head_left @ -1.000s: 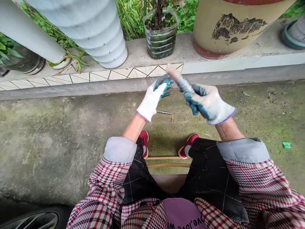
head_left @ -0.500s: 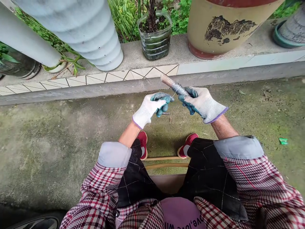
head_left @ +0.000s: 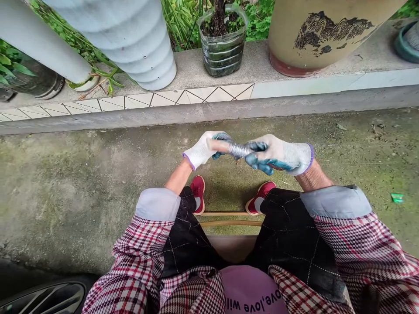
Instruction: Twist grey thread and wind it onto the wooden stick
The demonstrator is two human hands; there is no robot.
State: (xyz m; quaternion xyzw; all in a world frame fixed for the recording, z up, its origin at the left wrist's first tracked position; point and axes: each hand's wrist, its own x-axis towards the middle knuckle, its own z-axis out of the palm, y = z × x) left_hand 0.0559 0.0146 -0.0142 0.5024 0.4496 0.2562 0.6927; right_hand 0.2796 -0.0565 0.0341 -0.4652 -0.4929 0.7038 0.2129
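Observation:
A short stick (head_left: 220, 146), with wire (head_left: 238, 150) wound tightly round its middle, lies nearly level between my two gloved hands. My right hand (head_left: 276, 152) is closed round its right end, the coil showing just beyond the fingers. Behind the bare, slightly blurred left end is my left hand (head_left: 201, 149), its fingers curled shut. A thin strand ran from it to the coil a moment ago; now the stick hides what its fingers pinch. Both gloves are white with blue-green coated palms and purple cuffs.
Ahead runs a low ledge (head_left: 186, 65) with a clear plastic planter (head_left: 222, 54), a ribbed white pot (head_left: 144, 48) and a tan pot (head_left: 294, 26). A green scrap (head_left: 397, 198) lies on the concrete at right. A wheel (head_left: 49, 298) shows at lower left.
The stick has swung from slanting up and away to nearly level, its bare end dropping left in front of my left hand. The strand between the hands is no longer visible.

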